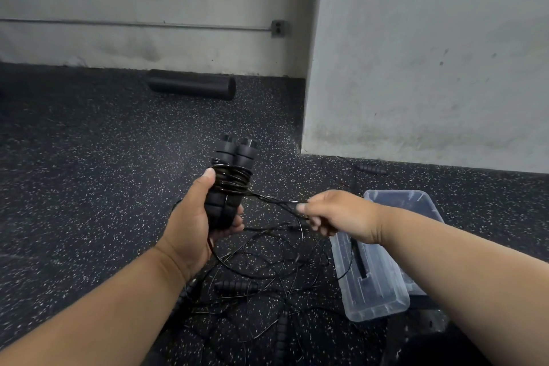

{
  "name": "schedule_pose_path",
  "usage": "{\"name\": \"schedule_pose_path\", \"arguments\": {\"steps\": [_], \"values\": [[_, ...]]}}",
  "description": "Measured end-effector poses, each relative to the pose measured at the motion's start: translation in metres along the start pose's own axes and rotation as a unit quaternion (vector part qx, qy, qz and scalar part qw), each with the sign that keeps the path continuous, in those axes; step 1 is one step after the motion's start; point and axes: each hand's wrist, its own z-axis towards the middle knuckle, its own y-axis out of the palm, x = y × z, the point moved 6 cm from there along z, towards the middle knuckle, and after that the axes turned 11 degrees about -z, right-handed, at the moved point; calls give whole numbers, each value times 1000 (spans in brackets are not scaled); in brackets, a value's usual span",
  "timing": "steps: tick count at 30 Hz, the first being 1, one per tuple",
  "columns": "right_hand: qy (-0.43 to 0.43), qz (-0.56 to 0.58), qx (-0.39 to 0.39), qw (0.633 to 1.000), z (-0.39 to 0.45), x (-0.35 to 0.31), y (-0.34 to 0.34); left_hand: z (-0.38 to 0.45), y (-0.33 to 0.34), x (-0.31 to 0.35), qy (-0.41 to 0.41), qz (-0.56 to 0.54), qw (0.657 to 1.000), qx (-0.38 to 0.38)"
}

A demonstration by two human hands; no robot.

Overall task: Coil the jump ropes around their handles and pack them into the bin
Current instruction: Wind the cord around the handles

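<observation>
At frame centre, the left hand (196,226) grips a pair of black foam jump-rope handles (230,184) held upright, thin black cord coiled around their middle. The right hand (335,215) pinches the cord's free run (273,199), drawn taut from the coil. Loose black ropes (267,270) lie tangled on the speckled rubber floor (89,172) below. A clear plastic bin (377,300) sits at lower right.

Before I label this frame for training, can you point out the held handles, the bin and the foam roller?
held handles (230,184), head view, on the rope-wrapped middle.
bin (375,303), head view, on its clear near wall.
foam roller (191,88), head view, on its side.
</observation>
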Motion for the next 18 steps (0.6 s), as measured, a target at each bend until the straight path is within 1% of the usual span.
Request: {"name": "schedule_pose_path", "arguments": {"steps": [1,3,5,6,9,11,12,13,14,15,16,17,18], "values": [[30,76,11,997,2,6,0,0,1,0,0,-12,1000,1],[88,222,20,971,6,18,2,-2,5,-2,-9,-36,999,3],[117,315,43,941,7,25,3,-3,7,-5,-17,-49,999,9],[110,354,61,927,9,26,1,-2,8,-6,-23,-52,998,13],[50,446,136,883,11,17,-13,1,8,-10,-50,-67,996,27],[11,507,159,847,10,8,-26,4,9,-12,-69,-72,995,26],[-11,524,157,837,8,0,-31,4,10,-14,-78,-68,994,20],[-32,512,152,845,6,-8,-36,4,12,-17,-86,-62,994,12],[-41,449,160,878,3,-14,-41,4,15,-21,-96,-57,994,0],[-43,347,174,920,1,-18,-45,3,16,-25,-105,-51,993,-11],[-41,264,178,947,0,-23,-49,2,18,-29,-113,-46,992,-17],[-40,221,190,956,-1,-24,-52,2,17,-31,-116,-41,992,-16],[-34,237,197,951,-2,-25,-55,4,15,-33,-116,-37,993,-10]]}}
